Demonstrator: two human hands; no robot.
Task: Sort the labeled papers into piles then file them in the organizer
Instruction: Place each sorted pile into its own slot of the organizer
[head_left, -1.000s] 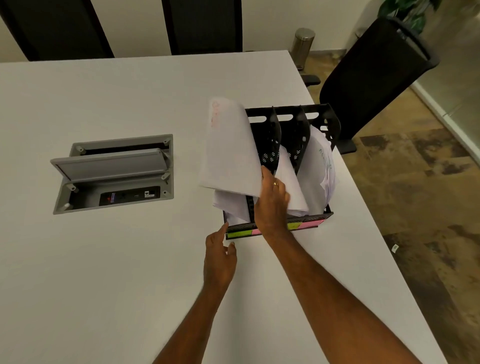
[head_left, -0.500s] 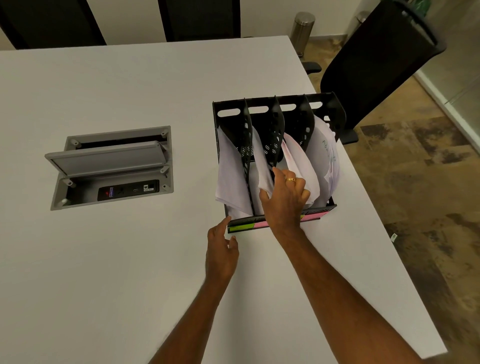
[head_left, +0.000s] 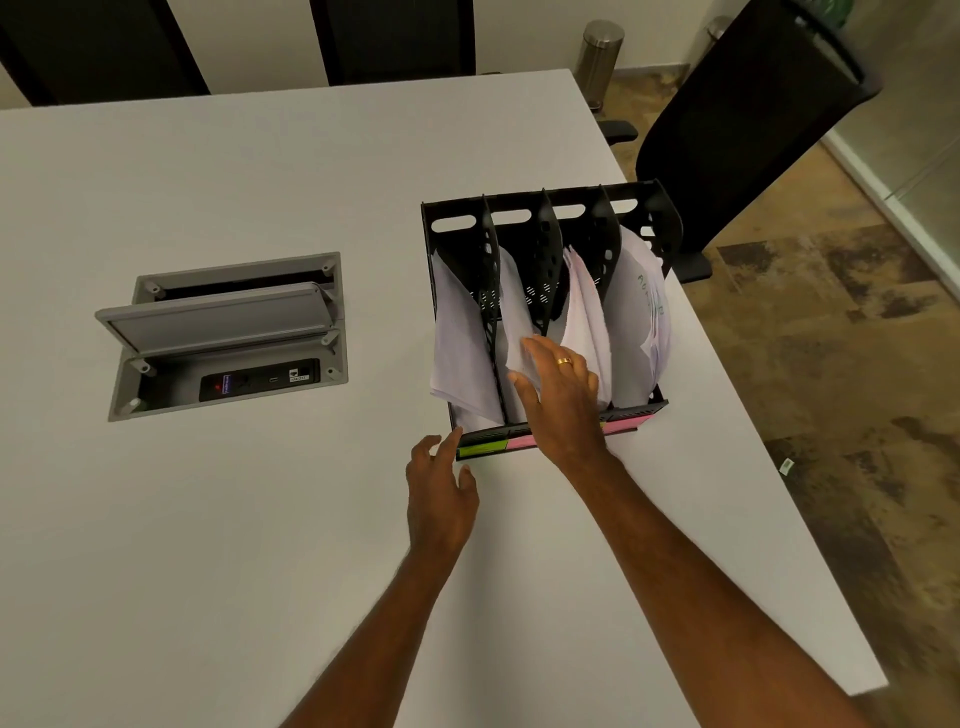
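Right hand: grip released, fingers straight and resting flat on the white papers in the second slot from the left of the black organizer, a gold ring on one finger. Left hand: grip released, fingers relaxed, fingertips just at the organizer's front left corner. Organizer: four slots, all holding papers, green and pink labels along its front lip, standing on the white bench. Left of organizer: grey cable box, lid raised. Behind organizer: black chair.
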